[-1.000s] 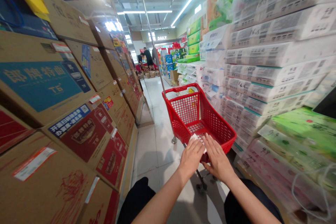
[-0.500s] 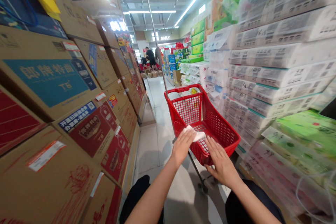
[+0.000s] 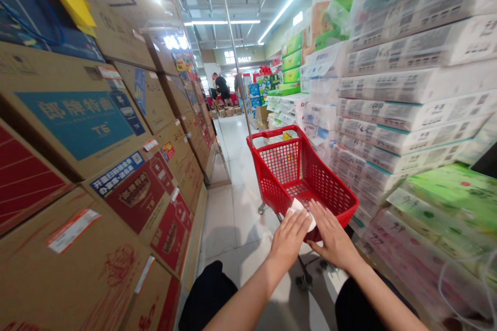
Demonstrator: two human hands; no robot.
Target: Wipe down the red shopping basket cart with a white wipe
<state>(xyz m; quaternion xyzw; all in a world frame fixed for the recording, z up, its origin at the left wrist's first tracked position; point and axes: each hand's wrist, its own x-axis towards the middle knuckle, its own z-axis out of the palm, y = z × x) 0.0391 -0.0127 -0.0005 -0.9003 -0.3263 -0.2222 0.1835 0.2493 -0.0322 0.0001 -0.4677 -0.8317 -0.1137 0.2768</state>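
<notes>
A red plastic shopping cart (image 3: 325, 183) with a lattice basket stands on wheels in front of me, its near end between my arms. My left hand (image 3: 290, 234) presses a white wiping cloth (image 3: 297, 205) against the near rim, the fingers laid over it so that only its edges show. Close beside it, my right hand (image 3: 333, 235) holds the near right part of the rim, fingers over the top and thumb lower on the outside. No goods show in the visible part of the basket.
Stacked cartons (image 3: 135, 191) wall the left side. Packs of paper tissue (image 3: 388, 114) are piled on the right, with green packs (image 3: 446, 191) lower down. A metal pole (image 3: 236, 57) rises behind the cart. A person (image 3: 222, 88) bends over far down the tiled aisle (image 3: 221, 212).
My left hand has slid the cloth right and toward me along the near rim, closer to my right hand. My right hand keeps its place on the cart; the view has shifted slightly.
</notes>
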